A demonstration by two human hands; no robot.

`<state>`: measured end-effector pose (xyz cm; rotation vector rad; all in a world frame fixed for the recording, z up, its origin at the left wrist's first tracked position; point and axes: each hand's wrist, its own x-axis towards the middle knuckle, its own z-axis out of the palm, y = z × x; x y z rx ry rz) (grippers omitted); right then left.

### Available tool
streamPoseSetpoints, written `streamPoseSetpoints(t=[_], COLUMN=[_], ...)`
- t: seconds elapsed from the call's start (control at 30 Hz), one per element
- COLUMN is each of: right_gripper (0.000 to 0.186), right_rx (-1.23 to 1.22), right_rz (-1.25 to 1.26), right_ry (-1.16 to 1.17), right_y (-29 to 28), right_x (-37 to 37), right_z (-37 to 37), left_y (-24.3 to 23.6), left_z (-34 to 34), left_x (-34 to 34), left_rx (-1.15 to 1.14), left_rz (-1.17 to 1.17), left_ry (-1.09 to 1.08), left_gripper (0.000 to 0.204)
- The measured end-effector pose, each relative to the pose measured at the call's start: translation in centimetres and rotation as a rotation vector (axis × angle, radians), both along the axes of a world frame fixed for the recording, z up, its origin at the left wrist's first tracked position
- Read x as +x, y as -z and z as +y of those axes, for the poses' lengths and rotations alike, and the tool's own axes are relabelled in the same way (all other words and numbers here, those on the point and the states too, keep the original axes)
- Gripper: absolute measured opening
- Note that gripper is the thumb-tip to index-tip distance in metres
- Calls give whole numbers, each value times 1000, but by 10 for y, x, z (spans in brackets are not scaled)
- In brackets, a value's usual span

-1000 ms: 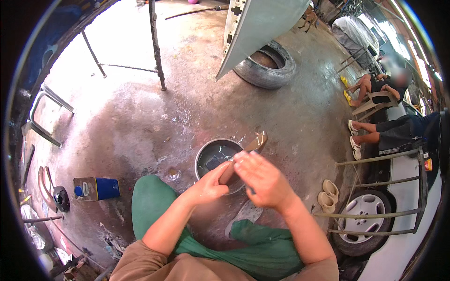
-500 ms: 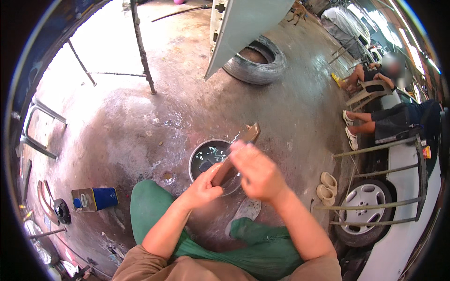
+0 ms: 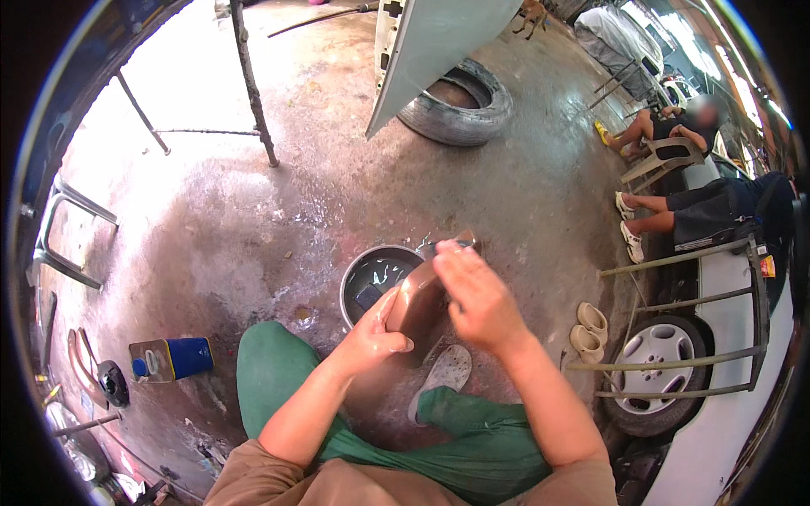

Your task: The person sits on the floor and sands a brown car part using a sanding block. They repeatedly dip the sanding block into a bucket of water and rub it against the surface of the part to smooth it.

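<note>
A long brown panel-like piece [image 3: 419, 308], wet and shiny, is held tilted over the near right side of a round metal basin [image 3: 344, 291]. My left hand [image 3: 371, 336] is closed on its near left edge, thumb across the near end. My right hand [image 3: 477, 291] lies over the piece's far right part, fingers pressed together; a dark scrap shows by the fingertips, too small and smeared to name. Water fills the basin, and a dark rectangular block [image 3: 369, 295] lies in it.
A blue and tan can [image 3: 173, 359] lies at left. Ahead are a tyre [image 3: 464, 110] and a hanging pale panel [image 3: 439, 59]. At right stand a metal frame [image 3: 666, 364], a car wheel [image 3: 658, 371] and beige clogs [image 3: 588, 333]. Two people sit farther right.
The brown piece has turned so its broad face shows more. My right hand has shifted slightly right and lower, its fingers now straighter. My left hand still grips the piece.
</note>
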<state>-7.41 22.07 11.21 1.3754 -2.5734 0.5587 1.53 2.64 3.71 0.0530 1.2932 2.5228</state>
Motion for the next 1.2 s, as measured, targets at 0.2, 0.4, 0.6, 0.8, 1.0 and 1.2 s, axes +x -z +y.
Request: streamPoseSetpoints(t=[0.2, 0.4, 0.6, 0.8, 1.0, 1.2], right_gripper=[52, 52, 55, 60, 60, 51], right_rx=[47, 56, 0, -52, -56, -313], right_rz=[-41, 15, -60, -34, -19, -343], right_ry=[-228, -113, -253, 0, -131, 379], right_y=[2, 5, 5, 14, 12, 53], right_x=[35, 2, 24, -1, 5, -42], right_z=[-24, 0, -23, -3, -14, 43], left_y=[16, 0, 14, 17, 3, 8], left_z=[-8, -12, -12, -11, -10, -16], left_x=[-2, 0, -2, 3, 1, 6], left_rx=[82, 62, 94, 9, 24, -7], left_rz=[-169, -68, -66, -44, -37, -9], left_ry=[20, -29, -85, -68, -150, -107], left_gripper=[98, 99, 100, 96, 96, 95])
